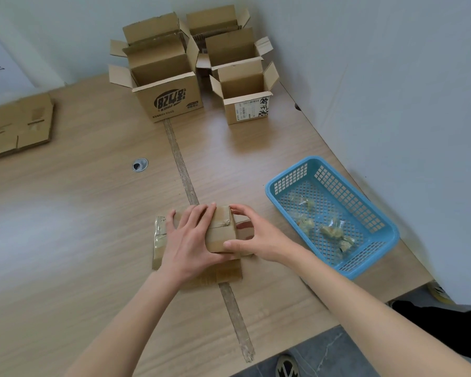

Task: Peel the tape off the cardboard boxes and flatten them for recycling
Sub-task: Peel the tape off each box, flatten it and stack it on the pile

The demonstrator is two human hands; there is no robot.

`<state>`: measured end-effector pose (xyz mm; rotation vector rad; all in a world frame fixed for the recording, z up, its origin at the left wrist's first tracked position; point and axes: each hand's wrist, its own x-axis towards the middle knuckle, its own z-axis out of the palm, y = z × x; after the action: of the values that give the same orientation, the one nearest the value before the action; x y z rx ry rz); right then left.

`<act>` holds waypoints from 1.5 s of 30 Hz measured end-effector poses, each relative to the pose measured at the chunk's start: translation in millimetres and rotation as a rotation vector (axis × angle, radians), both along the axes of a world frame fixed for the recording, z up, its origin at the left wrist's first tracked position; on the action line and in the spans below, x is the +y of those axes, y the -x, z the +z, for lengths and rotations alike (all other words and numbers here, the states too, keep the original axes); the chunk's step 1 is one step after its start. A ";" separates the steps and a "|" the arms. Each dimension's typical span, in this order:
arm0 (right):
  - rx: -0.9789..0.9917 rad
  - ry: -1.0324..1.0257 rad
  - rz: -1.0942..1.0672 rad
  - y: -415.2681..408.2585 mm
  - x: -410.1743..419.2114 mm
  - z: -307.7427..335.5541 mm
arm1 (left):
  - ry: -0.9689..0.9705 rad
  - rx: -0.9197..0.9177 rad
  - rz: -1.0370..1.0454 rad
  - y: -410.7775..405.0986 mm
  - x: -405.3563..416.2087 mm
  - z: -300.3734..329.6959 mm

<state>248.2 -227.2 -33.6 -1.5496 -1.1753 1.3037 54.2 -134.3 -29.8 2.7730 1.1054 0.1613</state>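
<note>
Table: we note a wooden table (79, 213) with a metal grommet (140, 164).
Floor: grey floor (329, 349), our shoe (287, 366) below the edge.
Wall: white wall (392, 77).

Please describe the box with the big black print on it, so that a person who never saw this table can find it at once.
Start at the far end of the wooden table, where a group of open cardboard boxes stands near the wall corner. The printed box is the front left one of this group, at the top of the strip that runs down the table's middle. Only it has a big black oval logo on its front; its right neighbour, the small box, has a white label.
</note>
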 end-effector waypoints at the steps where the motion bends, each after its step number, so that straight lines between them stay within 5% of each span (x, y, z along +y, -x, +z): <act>1: 0.002 -0.003 0.000 -0.9 2.4 1.4 | 0.023 0.023 0.024 -1.9 -0.2 2.5; 5: -0.011 -0.003 -0.008 -7.0 19.3 12.3 | 0.291 0.019 0.041 14.6 16.5 20.6; 8: -0.421 -0.068 -0.256 2.5 38.8 17.0 | 0.571 -0.022 0.148 40.4 18.8 31.2; 11: -0.573 -0.089 -0.369 22.0 45.3 16.5 | 0.384 -0.036 0.345 44.9 2.2 25.0; 13: -0.462 -0.110 -0.294 33.3 39.8 9.6 | 0.292 -0.130 0.517 36.2 -5.0 17.5; 18: -0.007 -0.022 -0.012 39.0 18.0 -12.9 | 0.465 -0.407 0.630 26.0 -8.5 9.6; 23: 0.040 -0.049 0.050 28.4 26.0 -8.5 | -0.010 -0.210 0.360 34.9 -0.3 10.0; 27: -0.121 -0.128 -0.056 32.1 22.1 -5.0 | 0.120 -0.091 0.107 34.6 6.6 4.6; 34: -0.346 -0.298 -0.277 33.2 -16.9 -16.4 | 0.040 -0.015 0.229 30.4 -1.5 4.1; 41: -0.241 -0.197 -0.363 48.0 -20.6 -21.8 | -0.083 0.153 0.333 4.1 -3.9 15.7; 45: -0.155 -0.218 -0.427 50.8 -21.7 -21.4 | -0.113 0.082 0.271 1.8 7.8 19.0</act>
<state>197.3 -248.9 -55.0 -1.6462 -0.9710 0.7634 52.4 -126.5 -10.8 2.7345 1.5373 0.1466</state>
